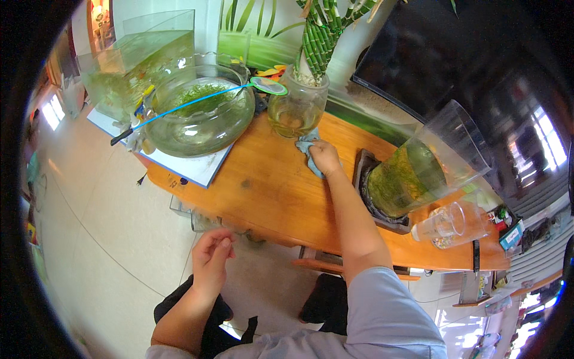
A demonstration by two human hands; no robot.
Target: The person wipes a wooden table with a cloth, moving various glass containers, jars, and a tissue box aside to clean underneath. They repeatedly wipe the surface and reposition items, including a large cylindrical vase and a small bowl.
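My right hand [324, 157] presses a blue-grey cloth [315, 167] onto the wooden tabletop [278, 193], just in front of a round glass vase [297, 107] that holds twisted lucky bamboo stalks [320, 40] and some water. My left hand [212, 260] hangs in the air before the table's near edge, fingers loosely curled, holding nothing that I can see. To the right of my right hand, a tall glass cylinder [406, 179] with green growth and water stands on a dark square base [362, 172].
At left, a wide glass bowl [199, 139] with water plants sits on a white board [193, 168], a small blue-handled net [190, 102] across its rim. Behind stands a glass fish tank [134, 76]. Clear plastic cups [444, 224] are at right; a large dark screen [453, 58] is behind.
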